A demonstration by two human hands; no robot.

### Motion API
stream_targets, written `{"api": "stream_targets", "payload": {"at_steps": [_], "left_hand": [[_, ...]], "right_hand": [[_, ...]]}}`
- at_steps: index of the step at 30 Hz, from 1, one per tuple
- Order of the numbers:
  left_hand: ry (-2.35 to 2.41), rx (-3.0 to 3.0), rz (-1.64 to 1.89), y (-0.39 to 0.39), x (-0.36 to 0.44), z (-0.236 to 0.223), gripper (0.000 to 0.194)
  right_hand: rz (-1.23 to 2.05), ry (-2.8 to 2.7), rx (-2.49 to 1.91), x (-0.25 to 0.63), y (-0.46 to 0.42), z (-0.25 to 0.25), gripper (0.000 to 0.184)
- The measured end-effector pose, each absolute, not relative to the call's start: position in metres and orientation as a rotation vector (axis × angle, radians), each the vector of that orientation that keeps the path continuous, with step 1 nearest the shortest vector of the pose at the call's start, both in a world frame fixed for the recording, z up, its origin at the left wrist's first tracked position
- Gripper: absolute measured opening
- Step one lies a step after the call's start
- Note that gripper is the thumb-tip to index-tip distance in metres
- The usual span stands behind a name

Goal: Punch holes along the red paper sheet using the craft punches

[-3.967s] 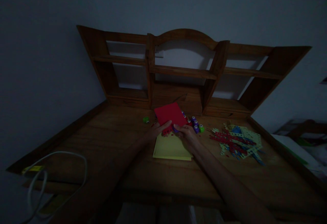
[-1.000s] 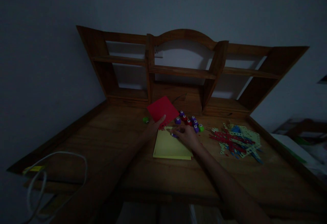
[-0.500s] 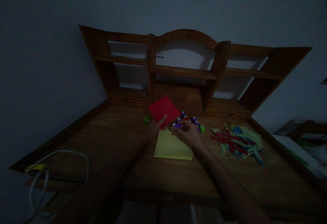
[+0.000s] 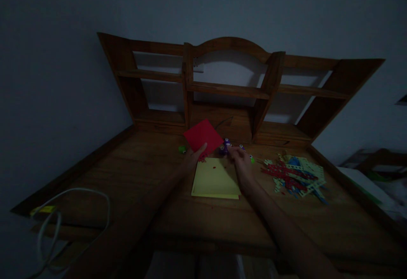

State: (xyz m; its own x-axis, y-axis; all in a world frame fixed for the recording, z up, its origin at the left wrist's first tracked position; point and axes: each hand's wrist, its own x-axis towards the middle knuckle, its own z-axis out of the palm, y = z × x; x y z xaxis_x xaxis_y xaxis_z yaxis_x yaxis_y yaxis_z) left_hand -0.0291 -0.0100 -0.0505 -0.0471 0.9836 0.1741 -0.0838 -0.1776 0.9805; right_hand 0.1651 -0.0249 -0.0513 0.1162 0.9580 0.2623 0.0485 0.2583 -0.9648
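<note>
My left hand [image 4: 192, 158] grips the lower corner of a square red sheet of paper [image 4: 204, 135], thumb on top, holding it tilted over the desk. My right hand [image 4: 241, 159] reaches into a group of small toys with bulging eyes, its fingers drawn together. Beside those fingertips sits a purple toy [image 4: 224, 150]; whether anything is pinched is hidden. A green toy [image 4: 252, 159] shows partly past the right hand. Below both hands lies a stack of yellow paper [image 4: 216, 179] with small red bits on it. Small red scraps [image 4: 202, 158] lie by the stack's upper left corner.
Another green toy [image 4: 182, 149] sits left of the red paper. On the right is a heap of red, blue and pale plastic pieces [image 4: 294, 176]. A wooden shelf unit [image 4: 229, 89] stands at the back. A white cable [image 4: 81, 189] loops at the left.
My right hand has moved right and slightly up, away from the purple toy it was fingering, which now sits among the others. The left hand and red paper have barely moved.
</note>
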Motion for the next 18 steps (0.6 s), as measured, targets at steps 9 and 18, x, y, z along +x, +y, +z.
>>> {"api": "stream_targets", "payload": {"at_steps": [9,18], "left_hand": [[1.110,1.258,1.369,-0.013,-0.027,-0.047,0.042],[1.154,1.249,1.339,-0.017,-0.027,-0.041,0.040]], "right_hand": [[1.546,-0.746,-0.841,0.169,-0.019,-0.049,0.025],[1.607,-0.772,-0.785,0.170,-0.021,-0.043,0.019]]}}
